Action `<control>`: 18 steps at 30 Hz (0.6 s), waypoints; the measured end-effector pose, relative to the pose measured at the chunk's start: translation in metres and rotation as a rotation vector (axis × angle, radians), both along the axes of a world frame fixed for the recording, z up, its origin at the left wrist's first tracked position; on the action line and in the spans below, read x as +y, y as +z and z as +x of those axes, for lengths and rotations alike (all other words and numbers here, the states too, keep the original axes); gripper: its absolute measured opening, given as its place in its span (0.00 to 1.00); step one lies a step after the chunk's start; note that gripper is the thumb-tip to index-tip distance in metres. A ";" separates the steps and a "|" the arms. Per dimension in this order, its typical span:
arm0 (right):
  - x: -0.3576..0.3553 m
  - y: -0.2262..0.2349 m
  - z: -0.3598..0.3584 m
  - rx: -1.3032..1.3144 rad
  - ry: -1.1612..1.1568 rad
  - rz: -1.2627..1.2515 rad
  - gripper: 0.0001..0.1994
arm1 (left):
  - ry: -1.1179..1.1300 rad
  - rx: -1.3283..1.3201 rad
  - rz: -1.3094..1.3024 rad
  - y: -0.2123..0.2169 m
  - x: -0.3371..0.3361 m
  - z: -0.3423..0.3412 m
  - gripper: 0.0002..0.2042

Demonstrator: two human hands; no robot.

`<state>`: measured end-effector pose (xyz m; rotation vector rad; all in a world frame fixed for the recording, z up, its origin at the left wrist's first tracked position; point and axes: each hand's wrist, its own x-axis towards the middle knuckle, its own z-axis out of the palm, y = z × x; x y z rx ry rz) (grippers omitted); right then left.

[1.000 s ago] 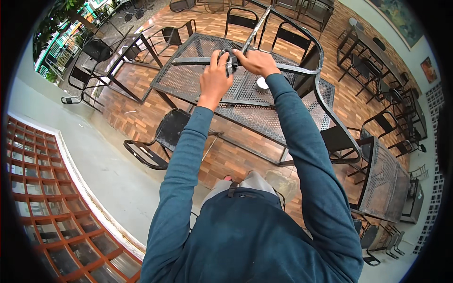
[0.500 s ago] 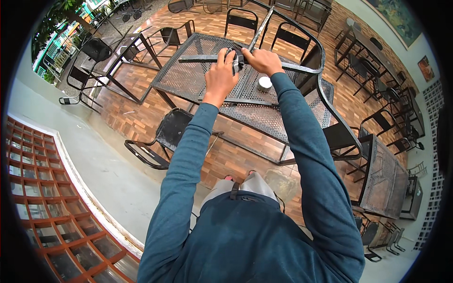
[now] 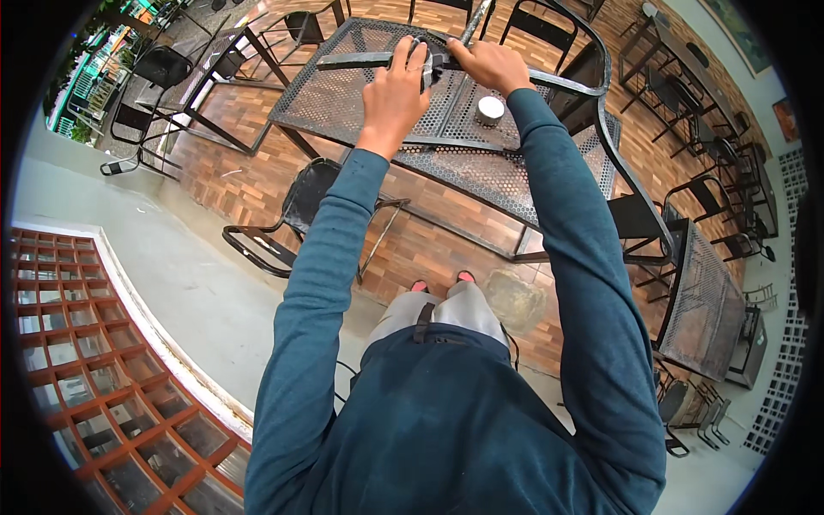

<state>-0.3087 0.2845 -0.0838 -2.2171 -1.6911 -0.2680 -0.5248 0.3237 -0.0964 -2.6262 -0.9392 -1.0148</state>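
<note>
A black metal chair-like frame (image 3: 566,83), worn pale along its bars, rests tilted across a mesh-topped table (image 3: 330,99). My left hand (image 3: 393,101) presses a dark cloth with light stripes (image 3: 435,69) around one of its flat bars, fingers bent over it. My right hand (image 3: 495,68) is closed at the joint where an upright bar meets that one, close beside the cloth. What lies under the right fingers is partly hidden. A small round white-topped tin (image 3: 490,109) stands on the mesh below my right hand.
A black chair (image 3: 313,193) stands near the table's front left. Another mesh table (image 3: 699,300) is at the right, with several chairs along the right wall. A red-brown window grille (image 3: 129,343) and pale ledge (image 3: 184,292) lie to my left.
The whole view has shifted, so the table, frame and hands sit higher in the picture. Both hands stay at the same joint, with the cloth still under the left one.
</note>
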 end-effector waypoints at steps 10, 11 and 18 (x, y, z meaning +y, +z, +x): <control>0.004 -0.003 -0.002 -0.002 -0.040 0.001 0.41 | -0.046 -0.074 0.007 -0.006 0.007 -0.006 0.33; 0.003 -0.003 0.000 -0.030 -0.024 -0.002 0.38 | -0.070 -0.062 0.019 -0.005 0.007 -0.006 0.32; 0.006 0.003 -0.011 -0.042 -0.073 -0.079 0.27 | -0.062 -0.146 -0.032 -0.005 0.014 -0.009 0.33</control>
